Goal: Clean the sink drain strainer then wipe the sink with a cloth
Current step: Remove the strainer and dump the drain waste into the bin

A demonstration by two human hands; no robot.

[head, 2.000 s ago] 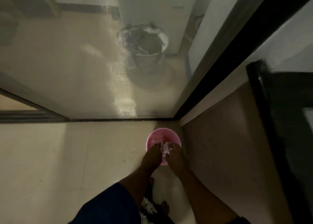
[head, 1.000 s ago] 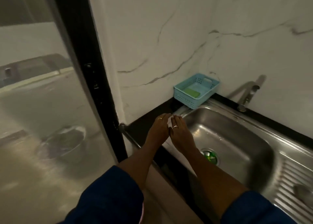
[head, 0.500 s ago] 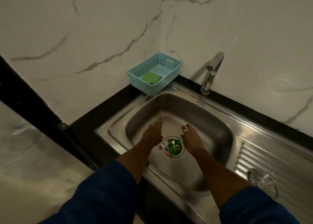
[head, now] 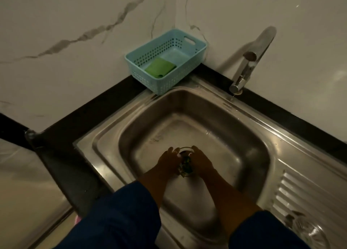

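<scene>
While the left hand (head: 168,161) and right hand (head: 202,162) flank the drain strainer (head: 185,167) in the sink (head: 150,117), their fingers seem, in the dim light, curled onto its rim.

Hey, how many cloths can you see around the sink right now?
1: a folded green cloth lying inside the blue basket at the back corner of the sink. Others may be hidden out of view.

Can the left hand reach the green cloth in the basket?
Probably yes: the basket is open-topped, the cloth lies uncovered, and nothing stands between it and the left hand, now at the strainer.
</scene>
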